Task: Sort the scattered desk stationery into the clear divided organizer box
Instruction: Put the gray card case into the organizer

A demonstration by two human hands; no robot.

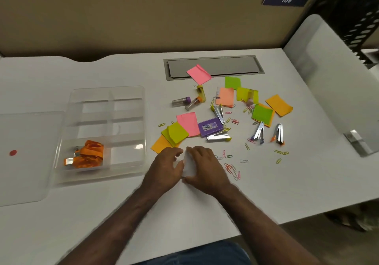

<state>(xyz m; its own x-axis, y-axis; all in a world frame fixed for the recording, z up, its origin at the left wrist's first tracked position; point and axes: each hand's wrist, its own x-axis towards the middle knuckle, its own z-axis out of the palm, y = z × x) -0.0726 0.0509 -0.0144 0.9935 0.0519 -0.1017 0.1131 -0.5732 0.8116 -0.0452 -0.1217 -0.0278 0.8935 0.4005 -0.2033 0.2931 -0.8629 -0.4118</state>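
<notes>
Small white item (188,165) held between left hand (166,167) and right hand (205,165), fingers curled; judged light, best pinched at edges; organizer box (106,92) left.

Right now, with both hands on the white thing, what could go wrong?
1. The white item, held between left hand and right hand, blends with the white desk and may be overlooked.
2. The paper clips beside the right hand could be swept aside.
3. Reaching for the organizer box may disturb the sticky notes.
</notes>
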